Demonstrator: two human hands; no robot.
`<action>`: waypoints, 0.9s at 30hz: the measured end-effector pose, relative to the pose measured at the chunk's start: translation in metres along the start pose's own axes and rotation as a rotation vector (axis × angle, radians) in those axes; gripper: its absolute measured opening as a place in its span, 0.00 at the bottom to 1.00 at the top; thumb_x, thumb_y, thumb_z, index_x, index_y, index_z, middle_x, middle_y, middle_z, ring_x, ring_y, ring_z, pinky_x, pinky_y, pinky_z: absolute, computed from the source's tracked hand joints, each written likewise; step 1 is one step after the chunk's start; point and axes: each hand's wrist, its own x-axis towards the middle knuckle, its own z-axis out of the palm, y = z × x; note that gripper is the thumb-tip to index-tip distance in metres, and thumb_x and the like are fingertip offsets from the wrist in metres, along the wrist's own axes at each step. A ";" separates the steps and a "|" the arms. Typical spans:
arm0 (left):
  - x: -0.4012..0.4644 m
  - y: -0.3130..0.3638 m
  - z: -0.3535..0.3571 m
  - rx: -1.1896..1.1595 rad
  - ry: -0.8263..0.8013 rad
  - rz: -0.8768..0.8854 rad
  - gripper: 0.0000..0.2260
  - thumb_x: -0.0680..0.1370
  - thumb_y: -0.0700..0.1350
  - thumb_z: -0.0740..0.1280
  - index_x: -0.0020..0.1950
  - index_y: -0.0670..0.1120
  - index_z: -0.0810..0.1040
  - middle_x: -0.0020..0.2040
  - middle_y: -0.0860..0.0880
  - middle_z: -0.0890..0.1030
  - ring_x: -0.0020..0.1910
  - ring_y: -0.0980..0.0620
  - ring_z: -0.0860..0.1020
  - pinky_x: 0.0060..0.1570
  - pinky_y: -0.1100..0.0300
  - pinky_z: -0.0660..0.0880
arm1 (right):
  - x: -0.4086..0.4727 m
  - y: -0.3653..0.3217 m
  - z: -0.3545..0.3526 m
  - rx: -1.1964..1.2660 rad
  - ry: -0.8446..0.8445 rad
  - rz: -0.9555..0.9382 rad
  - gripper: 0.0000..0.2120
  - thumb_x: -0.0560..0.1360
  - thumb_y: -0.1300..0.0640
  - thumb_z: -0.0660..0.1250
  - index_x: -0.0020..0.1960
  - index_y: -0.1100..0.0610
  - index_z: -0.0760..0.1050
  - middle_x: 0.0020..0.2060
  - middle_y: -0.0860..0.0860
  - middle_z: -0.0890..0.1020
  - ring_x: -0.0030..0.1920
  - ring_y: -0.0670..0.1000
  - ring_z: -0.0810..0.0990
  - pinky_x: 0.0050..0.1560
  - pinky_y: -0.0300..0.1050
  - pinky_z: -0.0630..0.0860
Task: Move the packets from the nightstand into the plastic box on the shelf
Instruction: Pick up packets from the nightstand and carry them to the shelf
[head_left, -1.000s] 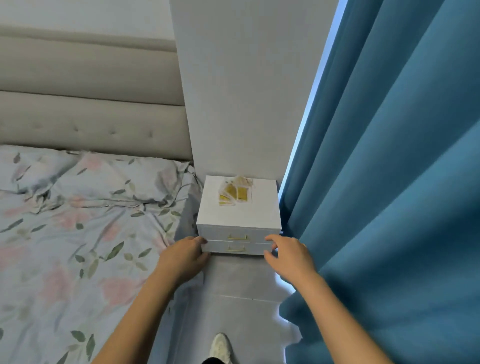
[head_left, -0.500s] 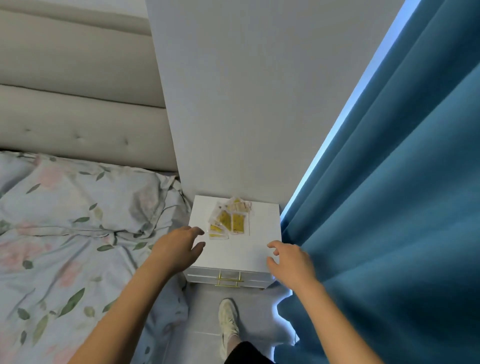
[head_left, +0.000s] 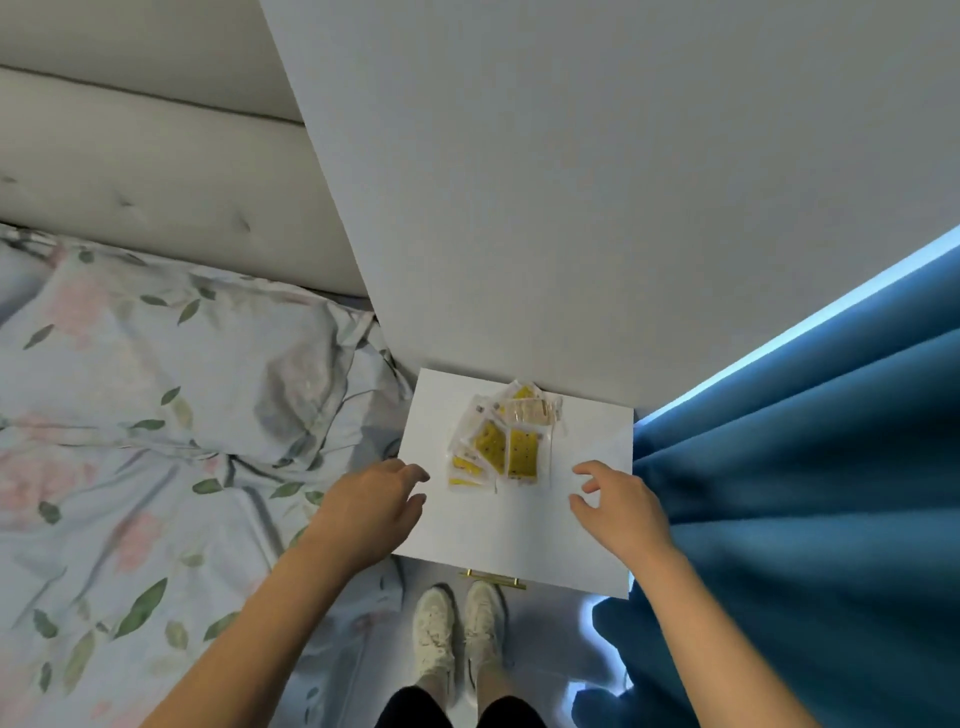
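Head view: packets (head_left: 500, 446) lie on the nightstand (head_left: 519, 535); left hand (head_left: 371, 512) and right hand (head_left: 621, 512) flank them, fingers loosely spread, empty.

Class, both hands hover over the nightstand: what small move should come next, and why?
Probably close both hands inward onto the packets. The left hand and right hand flank the pile, fingers loosely curled, holding nothing, and the packets lie on the nightstand.
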 end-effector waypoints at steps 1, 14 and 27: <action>0.013 -0.003 0.006 0.016 -0.006 0.001 0.17 0.82 0.52 0.56 0.70 0.52 0.70 0.65 0.53 0.76 0.63 0.50 0.75 0.55 0.55 0.73 | 0.016 0.002 0.005 0.042 -0.007 0.028 0.18 0.77 0.47 0.64 0.66 0.46 0.71 0.58 0.47 0.81 0.57 0.51 0.79 0.53 0.49 0.78; 0.129 -0.004 0.148 -0.320 -0.099 0.117 0.15 0.82 0.49 0.58 0.68 0.54 0.73 0.65 0.55 0.77 0.65 0.53 0.71 0.62 0.58 0.70 | 0.171 0.037 0.154 0.475 -0.049 0.291 0.44 0.74 0.49 0.72 0.78 0.53 0.47 0.74 0.57 0.64 0.73 0.58 0.65 0.69 0.53 0.66; 0.166 -0.009 0.205 -0.702 -0.132 -0.096 0.13 0.83 0.49 0.57 0.62 0.50 0.78 0.59 0.53 0.81 0.56 0.56 0.77 0.54 0.65 0.69 | 0.215 0.021 0.217 0.564 0.314 0.374 0.42 0.62 0.50 0.82 0.69 0.57 0.63 0.61 0.56 0.78 0.58 0.57 0.79 0.47 0.44 0.76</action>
